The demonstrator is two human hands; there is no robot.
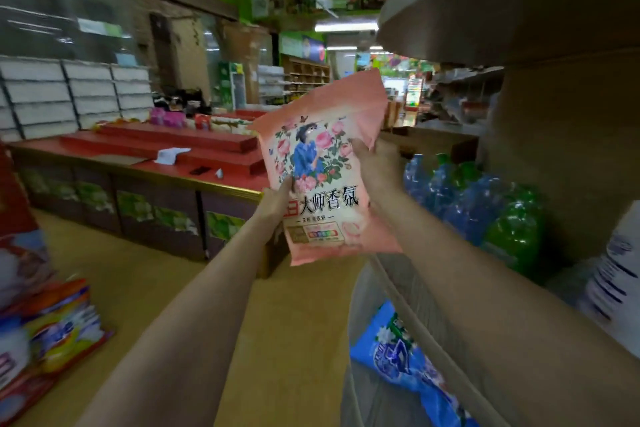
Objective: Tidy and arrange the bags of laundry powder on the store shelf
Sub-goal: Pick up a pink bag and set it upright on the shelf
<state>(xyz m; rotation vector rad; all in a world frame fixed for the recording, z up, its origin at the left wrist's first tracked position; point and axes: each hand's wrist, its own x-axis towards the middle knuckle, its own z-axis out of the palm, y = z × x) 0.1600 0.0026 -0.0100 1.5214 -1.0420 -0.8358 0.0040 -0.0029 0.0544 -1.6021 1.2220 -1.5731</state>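
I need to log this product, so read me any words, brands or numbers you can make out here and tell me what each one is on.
"大师香氛": large dark characters on the pink bag, held by the left hand and right hand.
Small line below it on the pink bag: too blurred to read.
Blue bag logo: blurred.
Yellow bag print: blurred.

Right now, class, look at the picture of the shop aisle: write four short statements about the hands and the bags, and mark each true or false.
1. Both hands hold the pink bag. True: the left hand grips its left edge, the right hand its right edge.
2. The pink bag lies on the floor. False: it is held up in the air.
3. A blue bag lies on the lower shelf at the right. True.
4. The right hand is holding a bottle. False: it grips the pink bag.
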